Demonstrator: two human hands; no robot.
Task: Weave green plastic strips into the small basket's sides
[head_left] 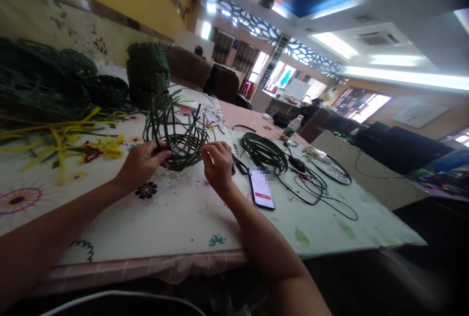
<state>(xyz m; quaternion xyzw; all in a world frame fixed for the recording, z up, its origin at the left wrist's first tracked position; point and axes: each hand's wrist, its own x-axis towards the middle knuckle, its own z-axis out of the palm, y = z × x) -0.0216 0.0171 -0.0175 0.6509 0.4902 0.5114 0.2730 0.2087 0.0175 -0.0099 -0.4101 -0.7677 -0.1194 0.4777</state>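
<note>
A half-woven basket (185, 146) of dark green strips stands on the flowered tablecloth, its loose strip ends sticking up around the top. My left hand (143, 162) grips its left side, thumb to the front and fingers partly hidden behind the weave. At the basket's right side, my right hand (219, 163) is closed in a pinch at the edge of the weave. A thin strip seems to be between those fingertips, though it is too small to make out surely. Just right of that hand, the black handles of scissors (240, 164) show.
Finished dark green baskets (148, 69) and yellow strips (60, 145) lie on the left. To the right are a coil of green strip (264, 152), a phone (261, 190), a computer mouse (296, 163) with cable and a plastic bottle (292, 128). The table's front edge (154, 264) is close.
</note>
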